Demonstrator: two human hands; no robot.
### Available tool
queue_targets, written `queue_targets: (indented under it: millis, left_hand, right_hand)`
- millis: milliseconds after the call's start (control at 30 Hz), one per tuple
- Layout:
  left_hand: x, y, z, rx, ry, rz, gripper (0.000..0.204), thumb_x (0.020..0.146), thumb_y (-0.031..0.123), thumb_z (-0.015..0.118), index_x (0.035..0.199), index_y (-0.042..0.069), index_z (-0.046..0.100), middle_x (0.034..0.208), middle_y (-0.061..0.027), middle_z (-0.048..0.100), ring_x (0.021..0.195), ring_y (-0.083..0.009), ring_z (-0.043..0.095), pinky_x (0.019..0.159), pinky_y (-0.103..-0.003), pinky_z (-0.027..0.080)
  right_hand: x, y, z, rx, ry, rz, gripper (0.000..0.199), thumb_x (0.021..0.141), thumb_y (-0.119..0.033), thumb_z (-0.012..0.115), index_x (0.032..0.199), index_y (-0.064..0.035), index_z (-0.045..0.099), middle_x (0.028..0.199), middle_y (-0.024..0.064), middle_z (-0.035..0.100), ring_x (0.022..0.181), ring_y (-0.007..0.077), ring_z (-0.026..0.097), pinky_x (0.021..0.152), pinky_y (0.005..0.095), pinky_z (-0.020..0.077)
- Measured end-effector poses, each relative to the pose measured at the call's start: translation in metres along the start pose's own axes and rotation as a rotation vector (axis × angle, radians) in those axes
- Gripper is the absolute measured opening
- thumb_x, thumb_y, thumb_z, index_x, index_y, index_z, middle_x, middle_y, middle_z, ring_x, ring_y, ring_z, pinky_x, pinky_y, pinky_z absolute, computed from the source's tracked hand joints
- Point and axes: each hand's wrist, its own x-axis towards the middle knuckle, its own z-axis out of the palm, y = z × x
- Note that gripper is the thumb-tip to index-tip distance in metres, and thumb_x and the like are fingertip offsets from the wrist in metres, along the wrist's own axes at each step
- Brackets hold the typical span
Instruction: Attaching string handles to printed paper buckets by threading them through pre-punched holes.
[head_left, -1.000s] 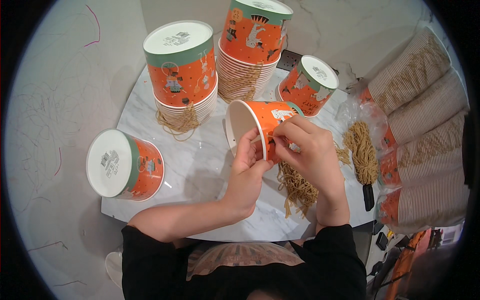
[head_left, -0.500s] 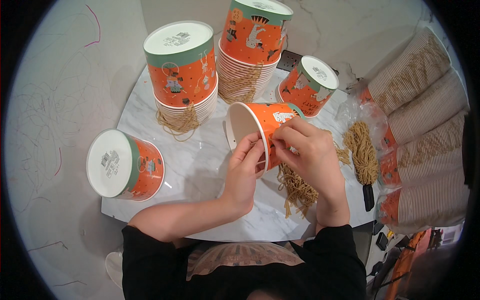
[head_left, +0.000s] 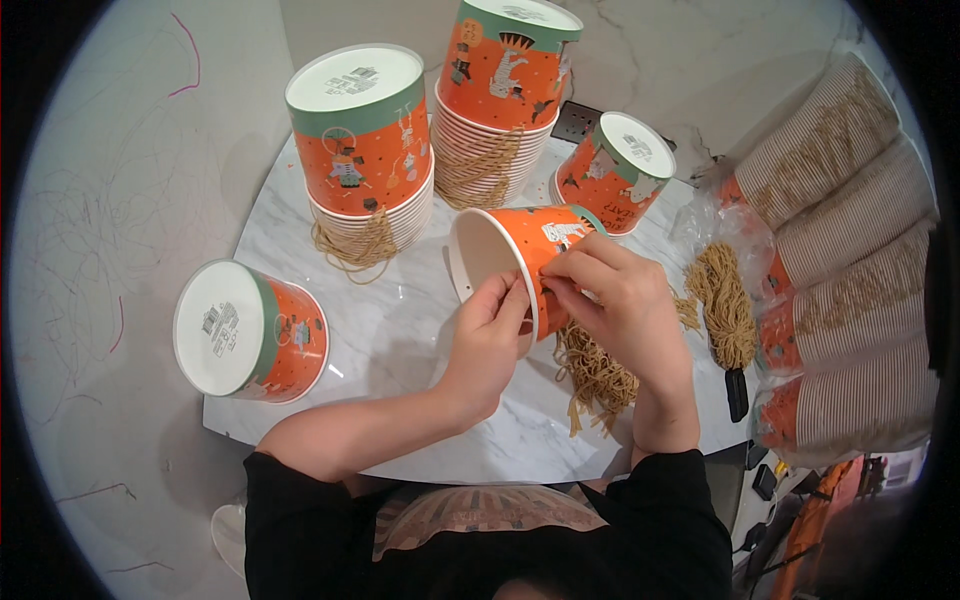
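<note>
A paper bucket [head_left: 535,228], orange with a green band and a white rim, lies on its side in front of me, its mouth turned left. My left hand [head_left: 492,325] grips its rim, fingers reaching inside the mouth. Against the outer wall near that rim, my right hand [head_left: 610,295] is closed in a pinch; what sits between its fingertips is too small to make out. Below the right hand lies a loose bunch of tan cords [head_left: 597,375], partly covered by that hand and wrist.
Upside-down bucket stacks with cords stand behind, one left [head_left: 360,160], one taller [head_left: 500,100]. Single upturned buckets sit at left [head_left: 225,325] and back right [head_left: 615,175]. A cord bundle [head_left: 722,310] lies right, beside bagged bucket stacks [head_left: 850,320]. A wall socket [head_left: 577,122] is behind.
The bucket has shifted very slightly left, and my left hand's fingers have drawn closer together at the rim. My right hand keeps its pinch in nearly the same spot.
</note>
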Motion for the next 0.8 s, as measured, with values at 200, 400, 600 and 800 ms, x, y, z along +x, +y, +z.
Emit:
queue_targets:
  millis: [200,400,600,800]
  left_hand:
    - [-0.002,0.015,0.006,0.016,0.049,0.111,0.030,0.110,0.023,0.046,0.130,0.004,0.056,0.116,-0.0043,0.066,0.102,-0.0104,0.062,0.092,-0.029,0.049]
    - [-0.006,0.026,0.004,0.136,-0.050,0.196,0.027,0.110,0.019,0.043,0.129,0.003,0.056,0.112,-0.0045,0.067,0.098,-0.0109,0.064,0.090,-0.027,0.049]
    - [-0.014,0.038,0.011,0.123,-0.099,0.254,0.028,0.110,0.019,0.045,0.127,0.000,0.056,0.113,-0.0060,0.066,0.100,-0.0121,0.064,0.092,-0.028,0.050]
    - [-0.016,0.034,0.012,0.111,-0.153,0.283,0.027,0.110,0.020,0.046,0.125,-0.001,0.057,0.112,-0.0060,0.065,0.102,-0.0117,0.063,0.093,-0.028,0.050]
  right_hand:
    - [-0.001,0.007,-0.011,-0.026,-0.020,-0.029,0.017,0.079,-0.002,0.076,0.095,-0.0063,0.071,0.083,0.0073,0.065,0.071,0.0255,0.067,0.060,0.0330,0.0534]
    - [-0.002,-0.010,-0.014,0.308,0.004,0.349,0.008,0.089,-0.006,0.072,0.097,-0.0050,0.071,0.075,0.0067,0.068,0.066,0.0148,0.067,0.061,0.0271,0.0519]
    - [-0.005,-0.011,-0.023,0.589,0.057,0.489,0.010,0.093,-0.005,0.070,0.101,0.0010,0.071,0.077,-0.0027,0.069,0.068,0.0021,0.061,0.060,0.0195,0.0481]
    - [-0.002,-0.009,-0.014,0.873,0.177,0.436,0.012,0.094,-0.003,0.067,0.103,0.0039,0.070,0.084,0.0003,0.070,0.076,0.0055,0.065,0.073,0.0213,0.0532]
